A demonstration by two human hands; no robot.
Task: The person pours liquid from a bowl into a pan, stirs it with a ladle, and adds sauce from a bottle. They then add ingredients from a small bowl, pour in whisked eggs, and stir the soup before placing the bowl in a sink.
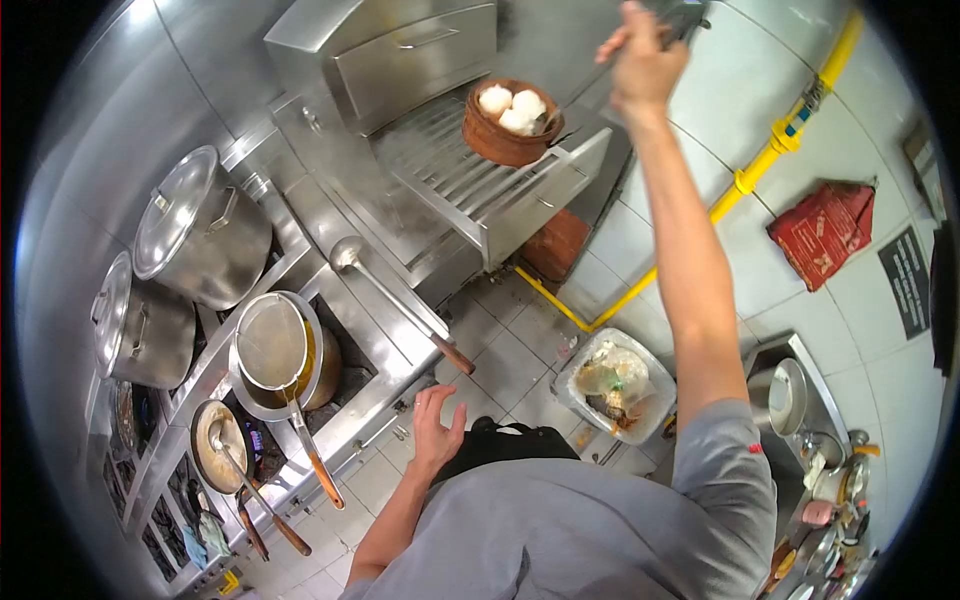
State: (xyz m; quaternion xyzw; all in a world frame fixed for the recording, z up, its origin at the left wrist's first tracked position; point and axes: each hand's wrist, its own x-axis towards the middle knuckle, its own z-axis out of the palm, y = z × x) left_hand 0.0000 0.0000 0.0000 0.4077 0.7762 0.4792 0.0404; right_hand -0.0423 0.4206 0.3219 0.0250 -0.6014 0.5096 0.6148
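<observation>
Three round white pieces sit in a brown clay bowl (507, 140) over the slatted rack (425, 150) of a pulled-out steel drawer. My right hand (645, 70) is raised at the top, up and right of the bowl. Its fingers are closed around long thin tongs (590, 85), which run down toward the bowl's right rim; steam blurs them. Low in the middle, my left hand (436, 432) hangs with fingers apart and loosely bent, holding nothing. Nearest to it is the wooden handle of a ladle (395, 290) lying across the steel counter.
Two lidded steel pots (215, 235) stand at the left. On the stove, a strainer (272, 340) rests over a pot, beside a pan (212, 465) with a ladle in it. A tub of scraps (650, 395) stands on the floor. A yellow pipe (745, 182) runs along the tiled wall.
</observation>
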